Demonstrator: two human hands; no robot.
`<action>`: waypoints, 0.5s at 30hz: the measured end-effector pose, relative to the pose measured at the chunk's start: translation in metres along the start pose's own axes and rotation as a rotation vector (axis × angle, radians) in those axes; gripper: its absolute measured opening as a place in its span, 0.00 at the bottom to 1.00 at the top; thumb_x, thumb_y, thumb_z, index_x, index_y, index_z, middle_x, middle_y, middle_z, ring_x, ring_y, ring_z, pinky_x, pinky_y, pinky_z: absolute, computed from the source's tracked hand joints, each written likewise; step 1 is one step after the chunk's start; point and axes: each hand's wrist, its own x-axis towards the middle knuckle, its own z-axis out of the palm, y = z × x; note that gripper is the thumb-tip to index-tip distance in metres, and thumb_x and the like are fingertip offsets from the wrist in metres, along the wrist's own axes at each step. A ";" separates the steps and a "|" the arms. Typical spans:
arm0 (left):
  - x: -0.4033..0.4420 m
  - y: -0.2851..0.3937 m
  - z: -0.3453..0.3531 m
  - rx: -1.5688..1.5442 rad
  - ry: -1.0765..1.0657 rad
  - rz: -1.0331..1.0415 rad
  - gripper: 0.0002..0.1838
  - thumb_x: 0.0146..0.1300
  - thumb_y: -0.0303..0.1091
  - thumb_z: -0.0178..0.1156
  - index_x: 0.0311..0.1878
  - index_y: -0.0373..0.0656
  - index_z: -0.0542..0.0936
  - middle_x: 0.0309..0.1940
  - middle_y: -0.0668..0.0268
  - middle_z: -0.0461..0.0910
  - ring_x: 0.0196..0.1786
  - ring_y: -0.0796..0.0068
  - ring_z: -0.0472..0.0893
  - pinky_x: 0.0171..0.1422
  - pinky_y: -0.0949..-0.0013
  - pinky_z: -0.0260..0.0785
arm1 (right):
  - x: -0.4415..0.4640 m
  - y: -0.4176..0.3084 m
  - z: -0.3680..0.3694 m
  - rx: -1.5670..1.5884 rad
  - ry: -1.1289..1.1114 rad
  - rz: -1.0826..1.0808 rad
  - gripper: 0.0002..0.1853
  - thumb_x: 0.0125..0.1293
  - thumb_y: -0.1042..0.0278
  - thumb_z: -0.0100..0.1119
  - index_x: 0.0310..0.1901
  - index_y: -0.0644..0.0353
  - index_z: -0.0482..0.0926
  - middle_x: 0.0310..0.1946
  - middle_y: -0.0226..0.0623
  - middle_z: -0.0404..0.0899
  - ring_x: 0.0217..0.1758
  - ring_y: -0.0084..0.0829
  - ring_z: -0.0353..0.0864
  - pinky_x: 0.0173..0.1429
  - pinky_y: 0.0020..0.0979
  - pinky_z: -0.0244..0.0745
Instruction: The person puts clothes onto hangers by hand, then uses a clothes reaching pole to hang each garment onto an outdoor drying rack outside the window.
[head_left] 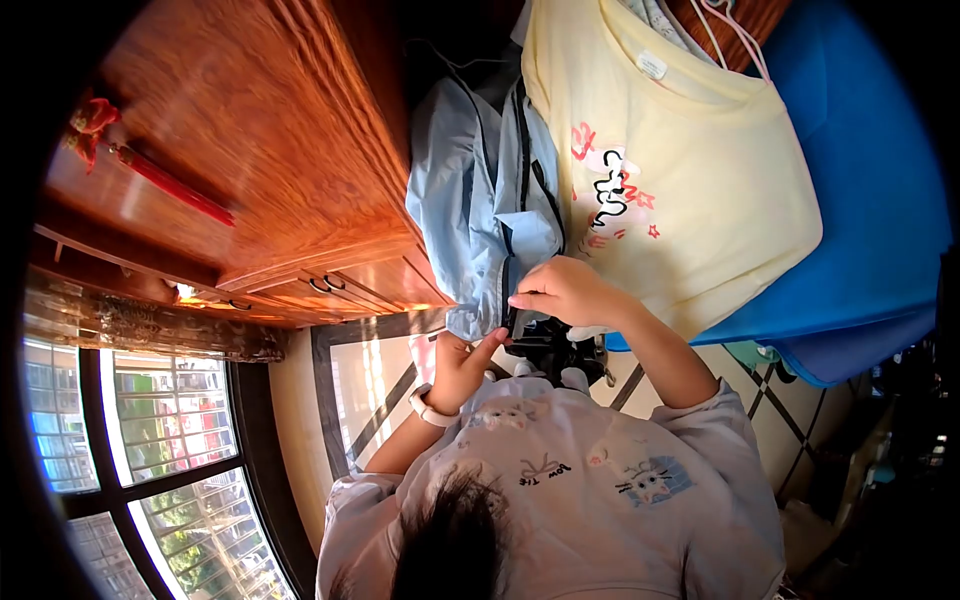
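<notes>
Glossy wood (260,130) flanks hands (573,290) (463,370) pinching crinkled jacket (450,165).

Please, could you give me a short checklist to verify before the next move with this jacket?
1. Left hand holding the jacket by its lower end: ok.
2. Right hand at the zip, above the left hand: ok.
3. Zip ends joined: cannot tell, the fingers hide them.
4. Wristband clear of the jacket: ok.
5. Shirt apart from the right hand: cannot tell, they overlap in this view.
</notes>
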 end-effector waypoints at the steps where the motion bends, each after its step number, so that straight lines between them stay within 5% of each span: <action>1: -0.003 -0.002 -0.008 0.137 -0.009 0.053 0.05 0.57 0.28 0.59 0.31 0.36 0.79 0.23 0.70 0.79 0.24 0.86 0.72 0.28 0.79 0.63 | 0.008 0.002 -0.002 -0.003 0.074 0.014 0.20 0.60 0.58 0.52 0.19 0.67 0.67 0.14 0.45 0.62 0.18 0.40 0.61 0.24 0.36 0.56; 5: -0.025 -0.005 -0.032 0.222 -0.021 -0.037 0.05 0.57 0.27 0.58 0.32 0.35 0.79 0.24 0.68 0.79 0.28 0.84 0.75 0.34 0.78 0.66 | 0.039 0.016 -0.013 -0.040 0.347 0.081 0.19 0.59 0.59 0.53 0.20 0.68 0.67 0.15 0.51 0.63 0.20 0.49 0.64 0.26 0.39 0.58; 6: -0.031 -0.008 -0.038 0.212 -0.039 -0.073 0.05 0.58 0.26 0.57 0.33 0.34 0.80 0.26 0.67 0.80 0.31 0.83 0.76 0.37 0.77 0.68 | 0.051 0.031 -0.014 -0.031 0.420 0.009 0.22 0.60 0.59 0.53 0.19 0.69 0.64 0.12 0.45 0.56 0.15 0.35 0.53 0.22 0.35 0.52; 8: -0.045 -0.010 -0.052 0.317 -0.091 -0.091 0.06 0.57 0.26 0.58 0.34 0.33 0.80 0.26 0.66 0.81 0.32 0.82 0.77 0.37 0.77 0.68 | 0.074 0.046 -0.028 -0.144 0.468 0.097 0.20 0.60 0.57 0.51 0.20 0.67 0.69 0.16 0.52 0.66 0.22 0.50 0.67 0.28 0.42 0.61; 12: -0.077 -0.061 -0.090 0.314 -0.095 -0.122 0.05 0.56 0.27 0.59 0.33 0.35 0.80 0.27 0.67 0.81 0.32 0.81 0.77 0.38 0.76 0.68 | 0.124 0.082 -0.069 -0.279 0.766 0.119 0.21 0.60 0.56 0.51 0.19 0.67 0.70 0.16 0.52 0.67 0.23 0.51 0.68 0.29 0.43 0.61; 15: -0.106 -0.135 -0.142 0.431 -0.062 -0.414 0.08 0.56 0.32 0.60 0.34 0.35 0.81 0.26 0.68 0.81 0.32 0.82 0.77 0.39 0.76 0.68 | 0.153 0.087 -0.104 -0.089 0.760 0.250 0.21 0.61 0.57 0.50 0.18 0.67 0.70 0.16 0.51 0.69 0.22 0.51 0.68 0.28 0.43 0.62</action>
